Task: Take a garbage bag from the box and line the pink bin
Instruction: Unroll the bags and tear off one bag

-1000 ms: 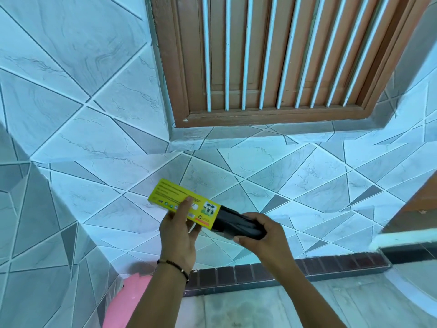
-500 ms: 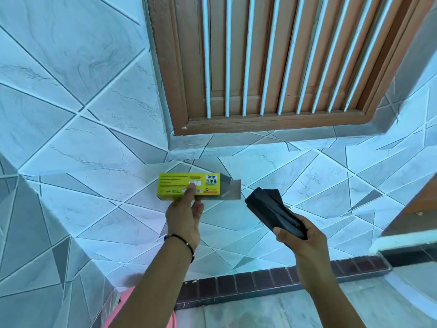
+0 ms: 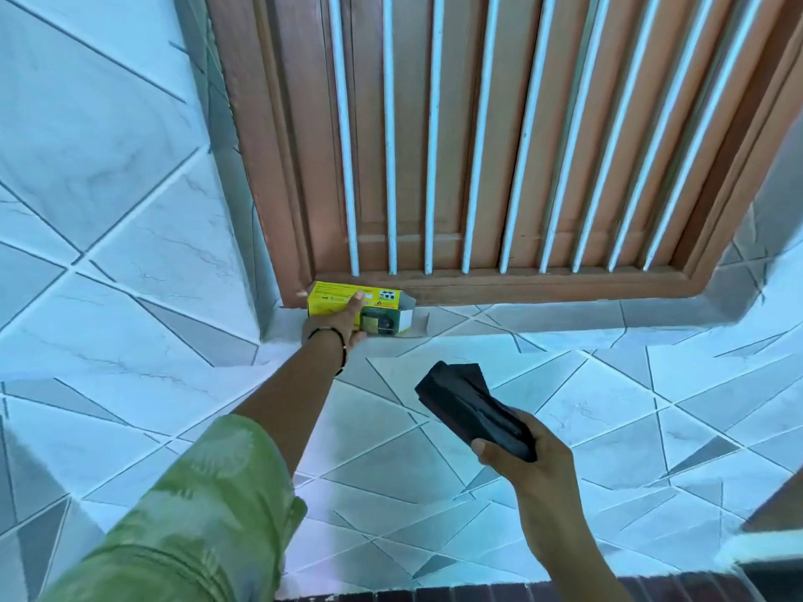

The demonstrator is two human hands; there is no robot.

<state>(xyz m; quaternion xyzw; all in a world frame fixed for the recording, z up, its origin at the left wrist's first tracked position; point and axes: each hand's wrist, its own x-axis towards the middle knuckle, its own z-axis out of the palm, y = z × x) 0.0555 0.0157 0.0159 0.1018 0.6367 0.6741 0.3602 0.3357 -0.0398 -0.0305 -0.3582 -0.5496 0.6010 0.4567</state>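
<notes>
Left hand [image 3: 336, 325] grips the box [image 3: 347, 307] at the sill's [image 3: 565, 317] left corner; right hand [image 3: 528, 460] clutches the folded bag [image 3: 469, 404]. Bin lining remains.

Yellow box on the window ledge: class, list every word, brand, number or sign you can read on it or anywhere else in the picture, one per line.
Yellow box, top face: lines of dark print, too small and blurred to read.
Same box, right end: small pictograms and a red patch, not legible.
Folded black garbage bag: no print visible.
Nothing else carries text.
</notes>
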